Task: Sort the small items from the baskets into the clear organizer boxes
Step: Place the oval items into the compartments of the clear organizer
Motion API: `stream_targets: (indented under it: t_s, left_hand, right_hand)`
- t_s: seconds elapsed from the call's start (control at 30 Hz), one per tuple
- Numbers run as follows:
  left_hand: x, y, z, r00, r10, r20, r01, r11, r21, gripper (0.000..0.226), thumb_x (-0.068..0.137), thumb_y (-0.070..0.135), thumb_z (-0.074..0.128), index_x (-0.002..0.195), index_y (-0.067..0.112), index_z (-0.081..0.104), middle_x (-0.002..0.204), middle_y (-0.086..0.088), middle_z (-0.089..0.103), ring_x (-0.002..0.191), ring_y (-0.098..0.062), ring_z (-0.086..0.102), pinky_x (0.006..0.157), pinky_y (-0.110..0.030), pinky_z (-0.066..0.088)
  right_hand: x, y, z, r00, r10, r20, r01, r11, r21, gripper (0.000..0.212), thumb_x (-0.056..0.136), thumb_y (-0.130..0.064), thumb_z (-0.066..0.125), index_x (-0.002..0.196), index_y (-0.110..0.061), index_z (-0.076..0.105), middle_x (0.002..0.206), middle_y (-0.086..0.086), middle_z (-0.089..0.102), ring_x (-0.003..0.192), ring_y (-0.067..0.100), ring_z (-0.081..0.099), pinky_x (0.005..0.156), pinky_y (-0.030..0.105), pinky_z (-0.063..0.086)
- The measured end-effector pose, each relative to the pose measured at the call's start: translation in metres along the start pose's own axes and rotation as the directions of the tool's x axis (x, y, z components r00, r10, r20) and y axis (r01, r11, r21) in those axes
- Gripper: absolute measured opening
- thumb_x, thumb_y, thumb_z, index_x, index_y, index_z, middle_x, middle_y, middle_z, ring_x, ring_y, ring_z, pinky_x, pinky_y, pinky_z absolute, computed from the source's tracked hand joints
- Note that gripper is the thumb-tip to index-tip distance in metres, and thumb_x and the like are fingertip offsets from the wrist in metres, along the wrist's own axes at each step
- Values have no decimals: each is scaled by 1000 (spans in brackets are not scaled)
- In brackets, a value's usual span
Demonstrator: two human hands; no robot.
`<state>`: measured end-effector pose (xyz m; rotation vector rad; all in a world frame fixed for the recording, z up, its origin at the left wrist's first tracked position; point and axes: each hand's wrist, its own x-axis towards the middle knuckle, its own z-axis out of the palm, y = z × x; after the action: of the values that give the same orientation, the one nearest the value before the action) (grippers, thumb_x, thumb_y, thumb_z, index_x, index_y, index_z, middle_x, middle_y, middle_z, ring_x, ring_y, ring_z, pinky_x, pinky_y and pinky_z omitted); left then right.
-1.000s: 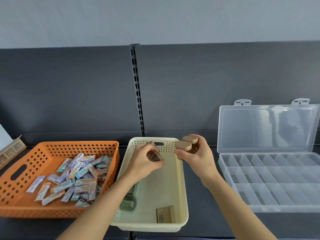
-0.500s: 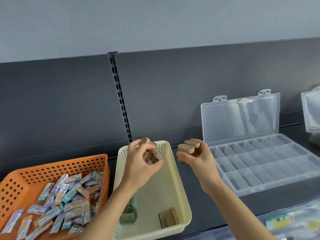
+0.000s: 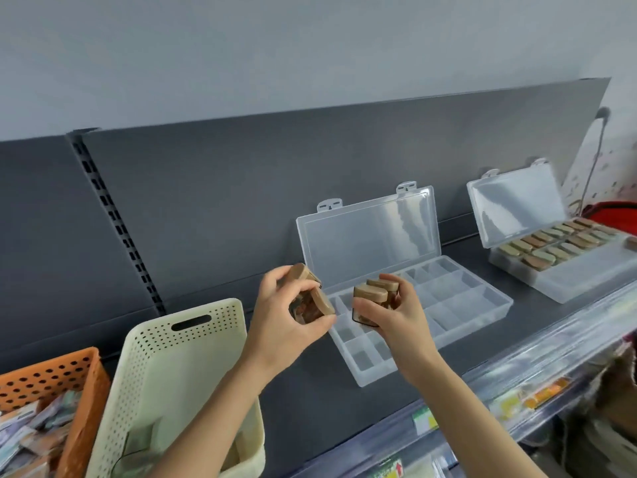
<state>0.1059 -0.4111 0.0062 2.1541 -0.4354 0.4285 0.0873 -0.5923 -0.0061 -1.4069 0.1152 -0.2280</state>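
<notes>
L hand (image 3: 286, 326) grip clamped on jar pair (image 3: 319, 301) w/ tan lids, R hand (image 3: 396, 322) grip clamped on jar cluster (image 3: 370, 294), both over open clear organizer box (image 3: 462, 298), cream basket (image 3: 162, 360) below-left of L grip, orange basket (image 3: 51, 377) beyond it, 2nd organizer box (image 3: 586, 281) w/ jars far right of R grip.

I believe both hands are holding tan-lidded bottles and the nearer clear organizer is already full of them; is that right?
Not quite. The head view shows the nearer organizer with its visible compartments empty; the farther organizer is the full one. The left hand and right hand do each hold tan-lidded bottles.
</notes>
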Motion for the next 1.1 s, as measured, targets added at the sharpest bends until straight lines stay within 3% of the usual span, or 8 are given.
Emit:
stream_targets:
  t_s: [0.17, 0.37, 0.53, 0.67, 0.83, 1.0, 1.1]
  left_hand:
    - [15, 47, 70, 999, -14, 51, 18, 997, -81, 36, 68, 27, 83, 98, 34, 63, 121, 14, 38, 103, 27, 34, 77, 8, 31]
    - [31, 106, 166, 996, -28, 89, 41, 988, -147, 34, 71, 31, 81, 99, 37, 63, 124, 13, 38, 110, 1, 46, 75, 3, 38]
    - [43, 142, 232, 991, -19, 133, 39, 988, -149, 32, 73, 29, 79, 97, 38, 59, 120, 15, 34, 108, -2, 44, 73, 4, 38]
    - [60, 158, 272, 983, -20, 185, 49, 986, -156, 34, 77, 28, 76, 107, 29, 61, 123, 14, 31, 110, -3, 42, 73, 7, 36]
    - [85, 165, 317, 975, -9, 220, 45, 986, -162, 31, 79, 29, 74, 106, 31, 59, 125, 12, 31, 112, -5, 40, 70, 5, 37]
    - [113, 171, 353, 966, 1, 260, 65, 967, -246, 28, 79, 29, 74, 101, 35, 57, 128, 9, 33, 107, -3, 44, 71, 6, 36]
    - [131, 172, 373, 959, 13, 283, 64, 962, -264, 29, 79, 30, 74, 104, 34, 59, 128, 9, 33, 113, -6, 43, 77, 4, 35]
  right_hand:
    - [9, -8, -86, 1000, 0, -27, -1, 999, -47, 53, 73, -12, 79, 115, -26, 50, 108, 5, 63, 93, 17, 66, 78, 27, 56]
    - [24, -25, -200, 998, 14, -67, -17, 999, -49, 64, 75, -8, 77, 126, -28, 44, 111, 2, 59, 92, 15, 66, 70, 24, 55]
    - [34, -34, -274, 990, 37, -136, -40, 999, -20, 60, 75, -8, 77, 123, -27, 47, 110, 3, 60, 94, 17, 65, 72, 25, 56]
    - [43, -34, -311, 976, 57, -211, -58, 998, 5, 56, 75, -9, 77, 120, -24, 47, 107, 1, 59, 90, 14, 64, 65, 20, 53]
    - [63, -30, -345, 951, 63, -303, -66, 998, 1, 53, 75, -10, 77, 117, -23, 47, 107, 4, 59, 91, 16, 64, 72, 27, 55]
    - [94, -36, -371, 931, 20, -365, -46, 997, -64, 66, 74, -14, 79, 127, -32, 44, 110, 0, 59, 99, 17, 63, 82, 33, 56]
    - [113, -39, -385, 923, -13, -385, -24, 996, -90, 59, 75, -17, 78, 123, -32, 48, 109, 1, 61, 98, 18, 64, 82, 34, 56]
